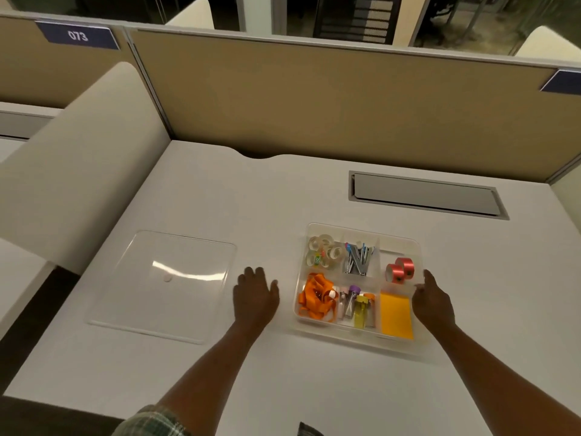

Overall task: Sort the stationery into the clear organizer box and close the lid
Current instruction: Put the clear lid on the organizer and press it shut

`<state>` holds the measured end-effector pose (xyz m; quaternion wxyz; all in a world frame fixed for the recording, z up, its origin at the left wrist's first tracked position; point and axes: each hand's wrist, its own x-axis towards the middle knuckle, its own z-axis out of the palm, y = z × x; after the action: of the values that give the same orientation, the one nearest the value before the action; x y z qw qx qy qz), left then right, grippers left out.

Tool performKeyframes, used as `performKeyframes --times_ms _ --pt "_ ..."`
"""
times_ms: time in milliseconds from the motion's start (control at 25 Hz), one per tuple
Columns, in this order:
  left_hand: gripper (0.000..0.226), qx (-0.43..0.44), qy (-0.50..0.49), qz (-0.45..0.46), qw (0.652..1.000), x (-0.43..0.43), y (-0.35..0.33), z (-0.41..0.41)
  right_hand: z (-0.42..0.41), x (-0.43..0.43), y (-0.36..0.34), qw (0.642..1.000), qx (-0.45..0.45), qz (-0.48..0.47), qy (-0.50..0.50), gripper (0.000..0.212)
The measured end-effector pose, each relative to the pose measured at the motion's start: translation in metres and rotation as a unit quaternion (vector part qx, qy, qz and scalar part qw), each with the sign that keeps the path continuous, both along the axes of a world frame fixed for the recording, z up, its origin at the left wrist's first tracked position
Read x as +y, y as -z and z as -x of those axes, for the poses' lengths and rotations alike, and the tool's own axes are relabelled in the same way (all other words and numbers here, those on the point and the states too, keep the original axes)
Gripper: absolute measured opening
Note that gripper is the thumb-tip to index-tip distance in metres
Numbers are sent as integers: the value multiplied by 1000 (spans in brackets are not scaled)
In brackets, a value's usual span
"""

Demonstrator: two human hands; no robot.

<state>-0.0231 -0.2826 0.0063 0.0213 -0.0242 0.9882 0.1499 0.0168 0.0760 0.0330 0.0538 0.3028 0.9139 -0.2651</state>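
Box (405,243) filled; lid (163,284) off, lying well left.
Left hand (255,297) spread flat on desk (220,199); right hand (433,302) fingers loosely spread, touching box edge.

Dim warm overhead light, glare streak on lid (163,286), edges perhaps bowed

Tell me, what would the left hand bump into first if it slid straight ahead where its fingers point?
Probably nothing: ahead of the left hand is bare desk, between lid and organizer box.

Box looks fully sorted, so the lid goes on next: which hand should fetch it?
Left. The left hand lies open on the desk between the lid and the box, nearer the lid. The right hand is at the box's far right rim.
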Motion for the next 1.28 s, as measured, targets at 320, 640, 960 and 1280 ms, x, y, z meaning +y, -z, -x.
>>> performKeyframes --times_ms 320,640,960,1280 --pt "22 -100 -133 81 983 -59 3 0 -9 -14 12 1000 24 -13 -13 61" --pt "23 -75 -118 59 988 -56 4 -4 -14 -25 6 998 43 -36 -39 64" --pt "35 140 35 49 988 -4 -70 21 -17 -34 -16 994 87 -10 -59 65" --pt "17 324 167 -1 931 98 -167 34 -1 -23 -67 972 179 108 -111 63"
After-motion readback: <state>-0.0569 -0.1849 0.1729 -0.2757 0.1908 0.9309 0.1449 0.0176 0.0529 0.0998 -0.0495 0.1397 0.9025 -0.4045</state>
